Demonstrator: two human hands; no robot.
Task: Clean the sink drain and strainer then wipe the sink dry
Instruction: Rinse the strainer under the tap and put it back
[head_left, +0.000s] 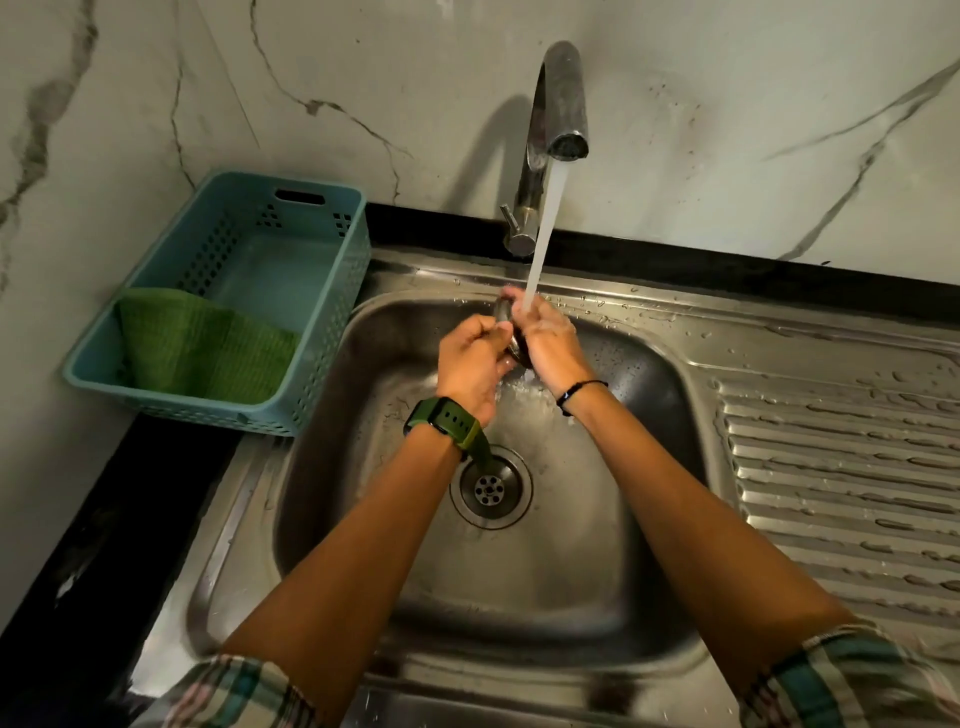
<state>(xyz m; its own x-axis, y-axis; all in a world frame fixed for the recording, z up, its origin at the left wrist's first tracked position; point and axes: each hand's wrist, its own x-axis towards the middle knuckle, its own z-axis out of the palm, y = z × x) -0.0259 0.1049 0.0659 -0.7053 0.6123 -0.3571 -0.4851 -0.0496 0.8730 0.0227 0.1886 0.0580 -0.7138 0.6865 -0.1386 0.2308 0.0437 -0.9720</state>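
Both my hands meet over the steel sink (363, 364) under a running stream from the faucet (558, 114). Between them is the round metal strainer (506, 325), mostly hidden by my fingers. My right hand (550, 340) grips it from the right, with water falling on its fingers. My left hand (472, 364) pinches its left edge with curled fingers. Below my wrists the open drain (491, 488) shows its perforated centre, with no strainer in it.
A teal plastic basket (322, 322) stands on the counter to the left, with a green cloth (208, 348) draped inside it. The ribbed draining board (841, 467) on the right is beaded with water. A marble wall rises behind.
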